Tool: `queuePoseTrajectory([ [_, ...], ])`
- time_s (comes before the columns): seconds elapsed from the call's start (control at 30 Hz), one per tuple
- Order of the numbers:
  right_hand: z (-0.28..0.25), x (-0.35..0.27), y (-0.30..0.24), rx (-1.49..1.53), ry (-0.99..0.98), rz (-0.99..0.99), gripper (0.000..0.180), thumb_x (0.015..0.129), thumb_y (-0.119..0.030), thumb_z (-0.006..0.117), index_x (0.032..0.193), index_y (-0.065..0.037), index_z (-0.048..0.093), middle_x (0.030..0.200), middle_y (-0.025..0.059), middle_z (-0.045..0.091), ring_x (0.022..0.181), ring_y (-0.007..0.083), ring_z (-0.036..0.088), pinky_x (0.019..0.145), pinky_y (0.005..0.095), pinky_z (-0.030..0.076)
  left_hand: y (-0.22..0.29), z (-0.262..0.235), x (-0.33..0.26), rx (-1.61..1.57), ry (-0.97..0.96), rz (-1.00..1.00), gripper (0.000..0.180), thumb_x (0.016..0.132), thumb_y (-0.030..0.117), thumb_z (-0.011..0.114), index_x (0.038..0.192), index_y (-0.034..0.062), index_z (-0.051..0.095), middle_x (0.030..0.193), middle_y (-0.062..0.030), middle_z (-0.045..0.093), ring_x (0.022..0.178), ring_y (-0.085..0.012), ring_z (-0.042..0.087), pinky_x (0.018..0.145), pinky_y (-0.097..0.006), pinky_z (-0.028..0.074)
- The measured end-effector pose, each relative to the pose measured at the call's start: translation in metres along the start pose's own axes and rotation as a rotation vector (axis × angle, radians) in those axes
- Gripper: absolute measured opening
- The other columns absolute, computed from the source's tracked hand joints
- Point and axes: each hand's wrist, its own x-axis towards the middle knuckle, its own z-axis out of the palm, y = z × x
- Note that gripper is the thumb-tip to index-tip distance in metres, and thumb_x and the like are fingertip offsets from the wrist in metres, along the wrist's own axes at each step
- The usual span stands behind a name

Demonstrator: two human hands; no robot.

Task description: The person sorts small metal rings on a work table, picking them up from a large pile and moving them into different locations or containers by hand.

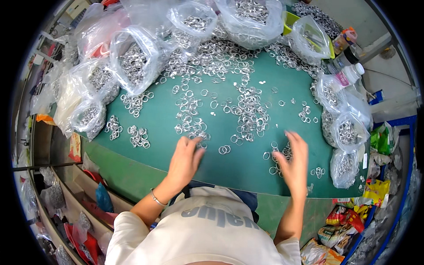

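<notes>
Many silver-coloured rings lie in loose clusters on a green tabletop [168, 152]. My left hand [184, 160] is at the near end of the left-centre ring cluster [189, 108], its thumb apart from the fingers and the fingertips at the rings. Over a smaller ring cluster [274, 168] on the right is my right hand [297, 164], thumb and fingers spread, partly covering those rings. Neither hand visibly grips a ring. Between the hands lie a few rings [224, 149], and beyond them stretches a larger ring cluster [251, 110].
Clear plastic bags of rings [132, 64] line the left and far edges, with more bags [346, 132] on the right. A white bottle [351, 75] and a yellow-green container [289, 22] stand far right. Open drawers [84, 185] are below left, colourful packages [342, 234] below right.
</notes>
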Motion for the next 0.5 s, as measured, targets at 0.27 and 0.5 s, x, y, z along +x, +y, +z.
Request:
queuePoseTrajectory([
  [0.27, 0.117, 0.069, -0.046, -0.133, -0.086, -0.114, 0.059, 0.072, -0.018, 0.074, 0.125, -0.003, 0.050, 0.133, 0.0185, 0.040, 0.123, 0.0406, 0.036, 0.098, 0.0494, 0.033, -0.012, 0.003, 0.025, 0.146, -0.036, -0.038, 0.055, 0.077, 0.015, 0.070, 0.126, 0.0035, 0.047, 0.090, -0.0143, 0.046, 0.082, -0.0321, 0.052, 0.072, -0.039, 0.045],
  [0.5, 0.112, 0.056, -0.052, 0.254, -0.192, -0.422, 0.019, 0.077, -0.005, 0.065, 0.096, -0.003, 0.063, 0.100, 0.0099, 0.059, 0.097, 0.0282, 0.053, 0.084, 0.0393, 0.039, -0.011, -0.017, 0.033, -0.148, -0.158, -0.109, 0.049, 0.079, 0.004, 0.066, 0.125, 0.0076, 0.048, 0.087, -0.0150, 0.048, 0.081, -0.0327, 0.052, 0.070, -0.040, 0.045],
])
